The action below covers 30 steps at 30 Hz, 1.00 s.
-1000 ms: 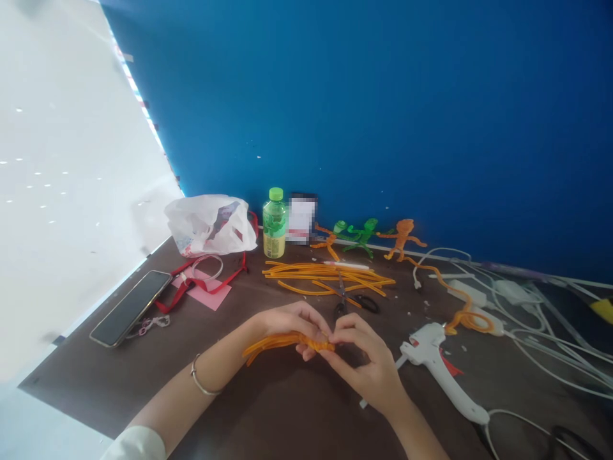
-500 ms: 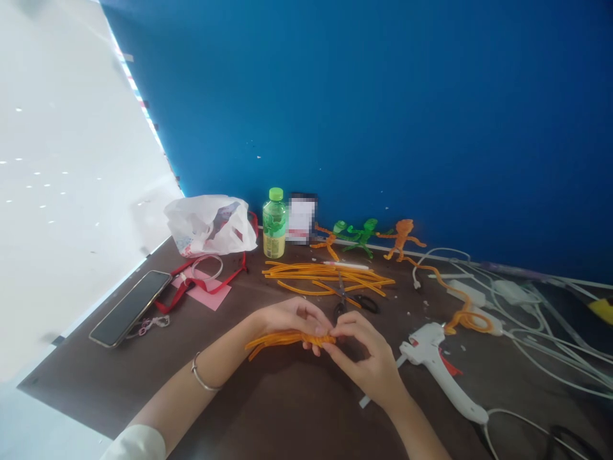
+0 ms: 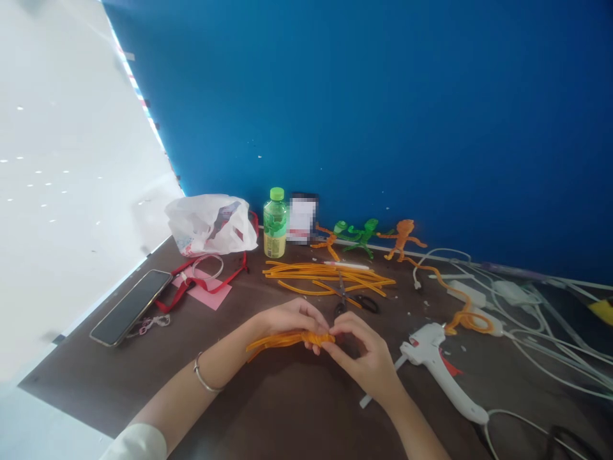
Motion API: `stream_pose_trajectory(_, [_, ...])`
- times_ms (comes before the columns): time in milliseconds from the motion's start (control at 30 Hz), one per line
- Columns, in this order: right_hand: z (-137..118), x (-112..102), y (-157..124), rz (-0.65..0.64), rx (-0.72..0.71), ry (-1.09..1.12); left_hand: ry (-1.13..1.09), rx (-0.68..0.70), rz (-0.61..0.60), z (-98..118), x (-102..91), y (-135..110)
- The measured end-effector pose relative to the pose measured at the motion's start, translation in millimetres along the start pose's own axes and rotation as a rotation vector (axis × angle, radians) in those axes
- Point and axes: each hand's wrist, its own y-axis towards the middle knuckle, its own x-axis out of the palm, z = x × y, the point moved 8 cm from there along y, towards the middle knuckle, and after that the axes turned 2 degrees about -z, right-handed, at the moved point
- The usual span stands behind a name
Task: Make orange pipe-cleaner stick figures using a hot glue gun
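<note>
Two bare hands were in my view from the head camera, and I logged both as closed on one item. The left hand (image 3: 290, 319) was curled over a bundle of orange pipe cleaners (image 3: 287, 342), while the right hand (image 3: 366, 361) pinched the bundle's far end between its thumb and fingertips (image 3: 340, 324). The bundle lay between the hands, its long axis running almost level across the view and dipping slightly toward the left. Loose strands splayed out past the left hand, and the gathered end met the right fingertips. The left hand sat nearer the bundle's middle, the right hand at its end. I could not confirm the exact left finger grip, as the hand hid part of it. Beyond the hands on the brown table (image 3: 287, 409), I recorded loose orange pipe cleaners (image 3: 325, 278) and black-handled scissors (image 3: 357, 302). A white hot glue gun (image 3: 433, 364) lay just right of the right hand.
</note>
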Motion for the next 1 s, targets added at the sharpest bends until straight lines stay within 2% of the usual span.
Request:
stream_pose_trajectory(300, [6.8, 1.5, -0.6, 0.014, 0.041, 0.057, -0.066, -0.019, 0.001, -7.7, -1.9, 3.7])
stream_pose_trajectory(600, [44.6, 5.8, 0.7, 0.028, 0.199, 0.347, -0.155, -0.075, -0.053, -16.9, -7.7, 5.8])
stream_pose_trajectory(733, [57.4, 1.3, -1.3, 0.095, 0.279, 0.410, -0.200, -0.065, -0.117, -14.9, -8.2, 4.1])
stream_pose_trajectory(900, [67.9, -0.9, -6.6, 0.149, 0.362, 0.470, -0.026, -0.177, -0.110, -24.2, -16.5, 2.0])
stream_pose_trajectory(1000, [70.1, 0.5, -7.5, 0.147, 0.381, 0.489, 0.049, -0.156, -0.057, -22.1, -21.9, 2.5])
